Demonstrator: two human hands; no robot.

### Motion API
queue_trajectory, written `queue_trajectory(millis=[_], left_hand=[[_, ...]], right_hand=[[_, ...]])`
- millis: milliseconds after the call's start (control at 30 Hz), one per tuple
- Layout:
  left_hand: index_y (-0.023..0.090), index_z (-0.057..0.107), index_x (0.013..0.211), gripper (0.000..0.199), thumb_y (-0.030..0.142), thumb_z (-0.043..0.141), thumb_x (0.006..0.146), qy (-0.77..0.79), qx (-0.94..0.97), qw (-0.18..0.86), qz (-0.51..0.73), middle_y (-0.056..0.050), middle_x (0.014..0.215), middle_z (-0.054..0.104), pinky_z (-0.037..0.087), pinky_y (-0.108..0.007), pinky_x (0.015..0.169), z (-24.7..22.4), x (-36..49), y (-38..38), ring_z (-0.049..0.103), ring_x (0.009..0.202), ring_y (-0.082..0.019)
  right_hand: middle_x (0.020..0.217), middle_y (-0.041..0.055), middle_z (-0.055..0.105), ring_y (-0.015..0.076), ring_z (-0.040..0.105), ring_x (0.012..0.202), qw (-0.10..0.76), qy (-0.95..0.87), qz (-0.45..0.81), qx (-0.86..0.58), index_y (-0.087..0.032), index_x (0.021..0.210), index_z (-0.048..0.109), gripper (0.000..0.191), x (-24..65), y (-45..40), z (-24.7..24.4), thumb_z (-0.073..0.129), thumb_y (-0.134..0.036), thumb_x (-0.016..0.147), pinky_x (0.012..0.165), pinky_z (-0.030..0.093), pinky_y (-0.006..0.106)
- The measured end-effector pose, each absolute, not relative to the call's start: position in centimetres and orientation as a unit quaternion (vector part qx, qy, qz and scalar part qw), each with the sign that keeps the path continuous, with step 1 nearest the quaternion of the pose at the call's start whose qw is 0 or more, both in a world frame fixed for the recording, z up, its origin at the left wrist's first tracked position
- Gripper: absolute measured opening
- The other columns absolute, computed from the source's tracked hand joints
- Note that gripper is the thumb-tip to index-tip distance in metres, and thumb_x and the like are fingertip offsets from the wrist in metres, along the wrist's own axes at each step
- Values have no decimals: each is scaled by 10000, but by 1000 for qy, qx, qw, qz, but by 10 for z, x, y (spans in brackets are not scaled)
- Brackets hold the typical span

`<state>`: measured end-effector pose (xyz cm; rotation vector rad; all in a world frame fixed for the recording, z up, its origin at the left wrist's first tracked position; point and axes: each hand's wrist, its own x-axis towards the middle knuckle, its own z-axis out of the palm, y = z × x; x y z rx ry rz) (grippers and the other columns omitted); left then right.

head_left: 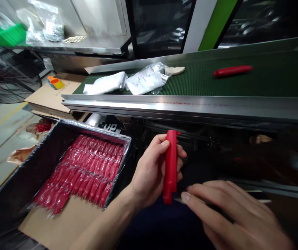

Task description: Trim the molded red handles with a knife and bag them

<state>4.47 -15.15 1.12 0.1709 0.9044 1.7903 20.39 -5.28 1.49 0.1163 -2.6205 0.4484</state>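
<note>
Two hands show: the left hand point(151, 170) wraps an upright long red plastic handle point(170, 166) in the air; it looks light, stiff, slippery, best held at middle. The right hand point(232, 215), fingers stretched, is beside its lower end; grip unclear.

Steel conveyor rail point(180, 107) barring forward, free room beneath it, carton point(34, 163) beside left hand point(151, 170)

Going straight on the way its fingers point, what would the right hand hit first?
Probably the lower end of the red plastic piece held in the left hand. The right hand's fingertips look very close to it, though depth is unclear.
</note>
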Motion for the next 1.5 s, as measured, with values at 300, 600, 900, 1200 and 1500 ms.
queue_trajectory(millis=[300, 600, 900, 1200, 1500], left_hand=[[227, 453, 1013, 241, 235, 640, 862, 409, 139, 557, 709, 12, 936, 542, 409, -205, 564, 16, 56, -170, 479, 627, -60], [237, 483, 1012, 208, 300, 639, 888, 468, 170, 544, 675, 22, 924, 541, 419, -212, 577, 18, 62, -180, 490, 633, -55], [224, 490, 996, 216, 323, 644, 880, 487, 167, 549, 659, 20, 903, 543, 433, -208, 573, 21, 62, -179, 510, 624, -57], [204, 459, 1018, 219, 254, 617, 874, 348, 119, 610, 702, -20, 919, 592, 446, -166, 507, 16, 67, -180, 530, 566, -52], [215, 493, 1067, 147, 235, 505, 922, 230, 77, 650, 721, -48, 957, 582, 474, -146, 494, 17, 68, -182, 544, 606, -63]], right_hand=[[1140, 86, 616, 201, 584, 1037, 280, -946, 158, -41, -180, 1214, 591, 372, 192, -23, 25, 531, -40, 875, 863, 468, 361], [1172, 66, 582, 206, 530, 1067, 271, -957, 100, -25, -199, 1292, 545, 393, 188, -27, 22, 520, -84, 917, 866, 429, 365], [1136, 77, 595, 228, 533, 1026, 274, -958, 81, -12, -181, 1282, 563, 386, 188, -23, 20, 524, -85, 910, 840, 426, 381], [1131, 96, 603, 188, 570, 1057, 305, -937, 170, -27, -152, 1229, 594, 379, 190, -24, 25, 518, -30, 878, 893, 460, 328], [1112, 102, 605, 156, 561, 1045, 322, -926, 195, -15, -100, 1168, 625, 332, 184, -35, 21, 499, -4, 876, 898, 452, 282]])
